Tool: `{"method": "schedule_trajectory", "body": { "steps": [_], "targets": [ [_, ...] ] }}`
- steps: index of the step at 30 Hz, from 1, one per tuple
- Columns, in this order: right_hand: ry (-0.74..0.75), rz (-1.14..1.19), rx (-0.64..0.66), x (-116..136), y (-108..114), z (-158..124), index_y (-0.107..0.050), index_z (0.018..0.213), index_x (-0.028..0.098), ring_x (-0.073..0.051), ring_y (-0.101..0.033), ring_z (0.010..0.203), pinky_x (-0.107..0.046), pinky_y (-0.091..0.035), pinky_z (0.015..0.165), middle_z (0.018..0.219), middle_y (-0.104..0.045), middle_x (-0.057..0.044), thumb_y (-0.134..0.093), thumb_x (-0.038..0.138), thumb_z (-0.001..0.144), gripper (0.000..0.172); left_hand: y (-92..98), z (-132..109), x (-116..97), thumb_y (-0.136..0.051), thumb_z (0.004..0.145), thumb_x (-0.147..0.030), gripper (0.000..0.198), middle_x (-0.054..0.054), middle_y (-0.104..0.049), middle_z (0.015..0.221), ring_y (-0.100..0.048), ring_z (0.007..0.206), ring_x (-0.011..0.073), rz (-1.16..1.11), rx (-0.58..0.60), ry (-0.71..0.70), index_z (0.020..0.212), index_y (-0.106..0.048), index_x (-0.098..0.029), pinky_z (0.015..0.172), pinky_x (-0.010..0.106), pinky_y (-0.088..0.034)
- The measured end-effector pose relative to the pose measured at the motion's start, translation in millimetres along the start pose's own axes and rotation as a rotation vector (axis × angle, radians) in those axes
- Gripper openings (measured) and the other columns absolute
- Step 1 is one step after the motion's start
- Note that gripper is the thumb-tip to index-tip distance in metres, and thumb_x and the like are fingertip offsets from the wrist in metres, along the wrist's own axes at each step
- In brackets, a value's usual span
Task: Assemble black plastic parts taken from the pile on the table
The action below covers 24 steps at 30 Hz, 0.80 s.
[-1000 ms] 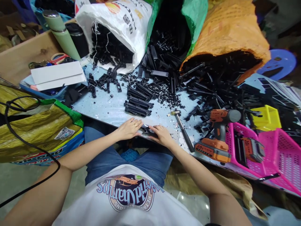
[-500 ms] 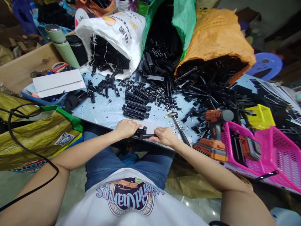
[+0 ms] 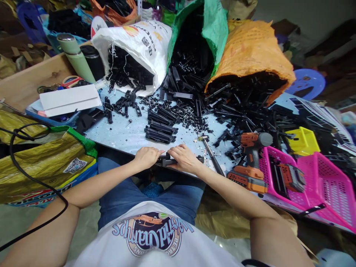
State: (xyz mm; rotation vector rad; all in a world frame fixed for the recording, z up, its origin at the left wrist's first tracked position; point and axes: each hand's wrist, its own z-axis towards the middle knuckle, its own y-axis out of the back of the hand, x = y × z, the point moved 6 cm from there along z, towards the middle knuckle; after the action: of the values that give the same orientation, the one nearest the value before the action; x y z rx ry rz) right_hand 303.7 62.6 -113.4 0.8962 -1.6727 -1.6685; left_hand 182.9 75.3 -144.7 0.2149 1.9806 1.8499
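Plastic bar [image 3: 167, 160], black, likely stiff and light: your left hand [image 3: 146, 157] and right hand [image 3: 184, 158] grip its ends; hold there.

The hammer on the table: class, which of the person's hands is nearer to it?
Right. The right hand rests on a black plastic part just beside the hammer; the left hand holds that part's other end, farther away.

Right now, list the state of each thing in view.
left hand: closed on black part
right hand: pressing black part
black part: flat at table edge
hammer: lying loose
cordless drill: lying idle
white sack: tipped, open, spilling parts
pink basket: holds a battery
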Motion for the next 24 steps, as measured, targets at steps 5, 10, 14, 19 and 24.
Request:
{"method": "schedule_trajectory", "body": {
  "steps": [5,10,14,19,24],
  "targets": [
    [-0.023,0.052,-0.106,-6,23,-34,-0.051,0.060,0.017,-0.016,-0.044,0.052,-0.029,-0.025,0.054,0.054,-0.050,-0.005,-0.017,0.064,0.088,0.064,28.3,-17,-4,-0.019,0.093,-0.049,0.062,0.008,-0.062,0.059,-0.059,0.057,0.0158,-0.097,-0.232,-0.349,0.065,-0.061,-0.013,0.051,0.024,-0.038],
    [0.352,0.557,-0.423,45,65,-54,-0.040,0.057,0.021,-0.014,-0.037,0.046,-0.030,-0.028,0.050,0.049,-0.037,0.001,-0.009,0.057,0.092,0.059,64.3,-70,-42,-0.007,0.094,-0.047,0.063,0.002,-0.051,0.048,-0.048,0.046,0.0104,-0.647,-0.441,-0.761,0.061,-0.051,-0.016,0.046,0.023,-0.035],
    [0.236,0.911,-0.974,67,51,-40,-0.045,0.081,0.025,-0.017,-0.051,0.064,-0.032,-0.041,0.064,0.071,-0.050,0.000,-0.012,0.056,0.091,0.046,52.7,-90,-72,0.000,0.091,-0.051,0.067,0.004,-0.054,0.056,-0.053,0.055,0.0126,-0.864,-0.606,-0.746,0.072,-0.054,-0.016,0.053,0.026,-0.042],
    [-0.336,0.762,-1.163,26,-11,-20,-0.039,0.107,0.028,-0.024,-0.048,0.106,-0.047,-0.038,0.088,0.113,-0.047,-0.007,-0.020,0.045,0.090,0.031,12.3,-68,-55,-0.023,0.084,-0.066,0.064,0.010,-0.063,0.092,-0.060,0.089,0.0201,-0.475,-0.786,-0.684,0.113,-0.055,-0.019,0.075,0.033,-0.049],
    [-0.910,0.366,-1.042,-74,0,-83,-0.041,0.102,0.018,-0.025,-0.046,0.108,-0.045,-0.038,0.090,0.110,-0.048,-0.016,-0.033,0.042,0.087,0.030,-26.7,1,-1,-0.045,0.080,-0.060,0.056,0.013,-0.062,0.108,-0.055,0.106,0.0251,-0.080,-0.198,-0.452,0.120,-0.054,-0.022,0.093,0.040,-0.041]
  ]
}}
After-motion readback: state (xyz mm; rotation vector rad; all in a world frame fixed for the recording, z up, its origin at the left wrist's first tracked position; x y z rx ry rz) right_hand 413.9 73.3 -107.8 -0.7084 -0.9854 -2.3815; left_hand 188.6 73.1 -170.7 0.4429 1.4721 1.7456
